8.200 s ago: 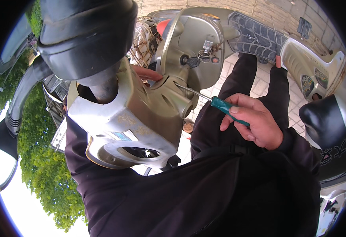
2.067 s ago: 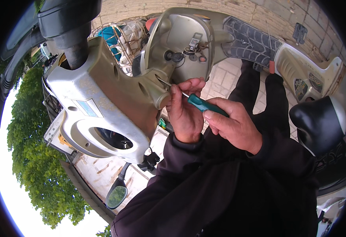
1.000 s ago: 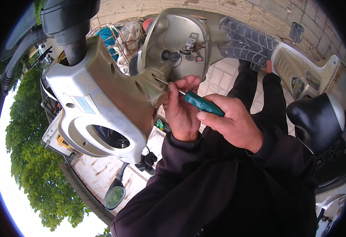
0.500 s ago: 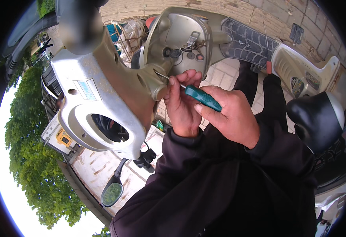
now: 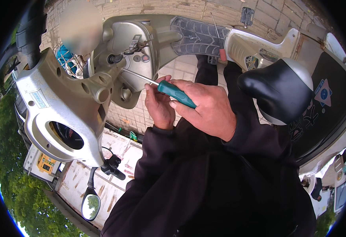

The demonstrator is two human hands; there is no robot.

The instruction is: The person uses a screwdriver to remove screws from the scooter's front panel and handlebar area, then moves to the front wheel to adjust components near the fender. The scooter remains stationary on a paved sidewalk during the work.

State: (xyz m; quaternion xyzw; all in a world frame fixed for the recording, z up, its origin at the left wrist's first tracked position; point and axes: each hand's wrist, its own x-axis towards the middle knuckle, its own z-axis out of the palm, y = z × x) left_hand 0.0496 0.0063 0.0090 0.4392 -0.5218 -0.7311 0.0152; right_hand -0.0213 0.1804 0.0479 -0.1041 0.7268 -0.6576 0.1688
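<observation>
My right hand (image 5: 210, 106) is closed round the green handle of a screwdriver (image 5: 177, 94). Its bare metal shaft points up and left, the tip in front of the scooter's inner leg shield (image 5: 141, 43), near the ignition lock (image 5: 115, 59); I cannot tell whether it touches anything. Beside it, the curled fingers of my left hand (image 5: 161, 110) close on the screwdriver where shaft meets handle. To the left stands the scooter's gold-silver handlebar cover (image 5: 70, 98), with a round socket and an oval opening.
A second screwdriver (image 5: 222, 54) with a red handle lies on the black footboard mat (image 5: 188, 33), near some small screws. The black seat (image 5: 279, 91) is at right. A mirror (image 5: 90, 206) hangs at lower left, by a pale, rust-stained surface (image 5: 117, 158).
The view has shifted, so the scooter sits further left. The screwdriver has come away from the handlebar cover, and more of its shaft shows. Both hands remain on it.
</observation>
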